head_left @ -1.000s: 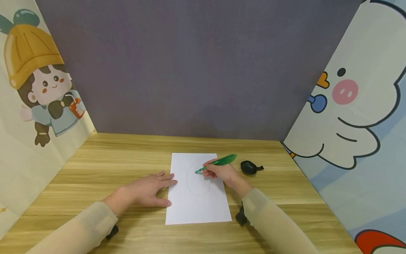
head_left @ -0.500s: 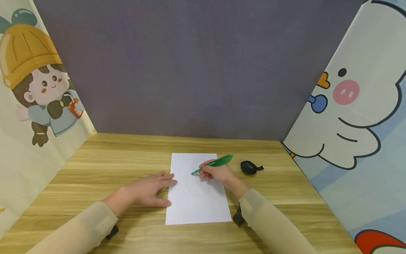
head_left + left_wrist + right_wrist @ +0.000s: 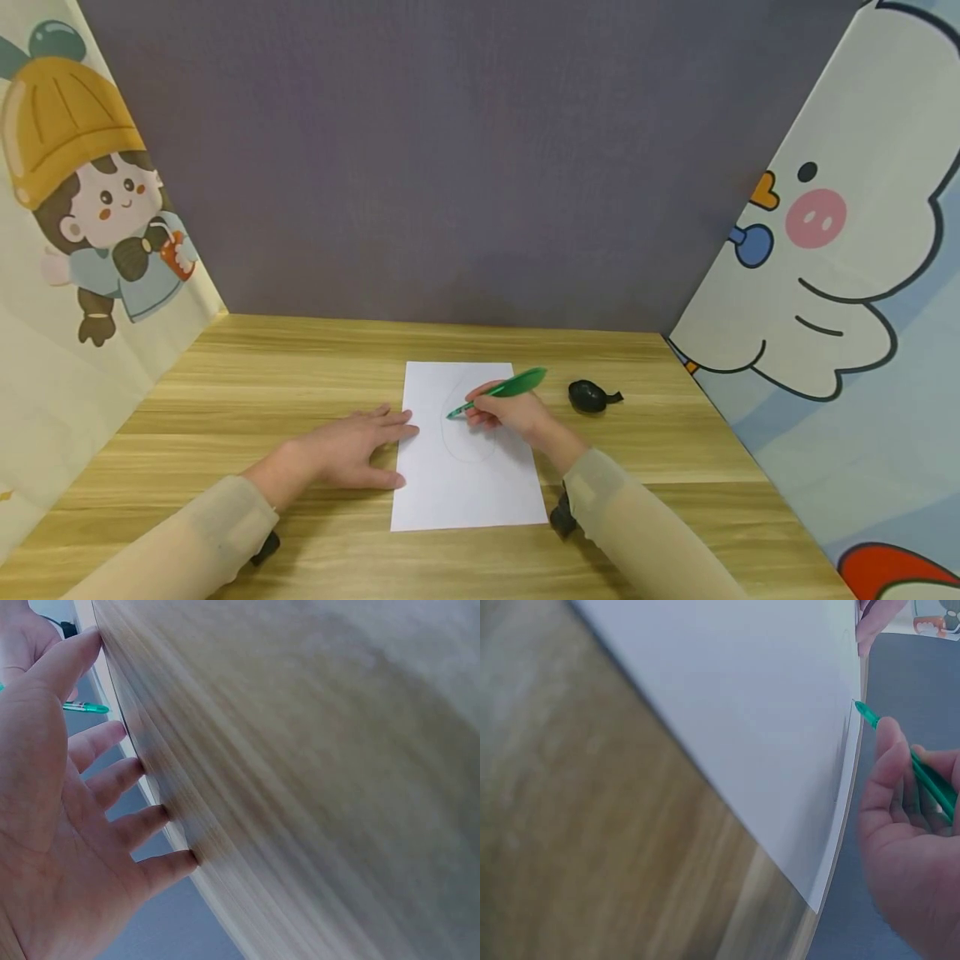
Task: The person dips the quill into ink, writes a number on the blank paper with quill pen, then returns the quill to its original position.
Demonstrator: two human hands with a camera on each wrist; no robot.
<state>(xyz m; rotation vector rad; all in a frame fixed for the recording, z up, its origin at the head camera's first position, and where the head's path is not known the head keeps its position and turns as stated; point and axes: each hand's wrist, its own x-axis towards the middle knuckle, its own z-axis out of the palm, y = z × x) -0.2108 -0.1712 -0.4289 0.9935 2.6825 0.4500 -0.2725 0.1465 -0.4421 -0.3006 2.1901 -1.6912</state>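
A white sheet of paper [image 3: 465,475] lies on the wooden table [image 3: 247,392] with a faint pencilled oval [image 3: 457,450] on it. My right hand [image 3: 504,410] grips a green pen [image 3: 498,390], its tip touching the paper at the oval's left side. The right wrist view shows the green pen [image 3: 922,771] held by the right hand [image 3: 911,847], tip on the paper [image 3: 750,712]. My left hand [image 3: 356,450] lies flat with straight fingers, fingertips on the paper's left edge. The left hand [image 3: 64,825] spreads on the table [image 3: 300,787] in the left wrist view.
A small black object [image 3: 588,396] sits on the table right of the paper. Cartoon panels stand at the left [image 3: 82,208] and right [image 3: 825,250], with a grey-purple wall [image 3: 465,167] behind. Black wrist mounts show under both sleeves.
The right hand and pen have slid leftward across the paper, the tip moving from the oval's upper middle to its left side. The left hand has stayed still.
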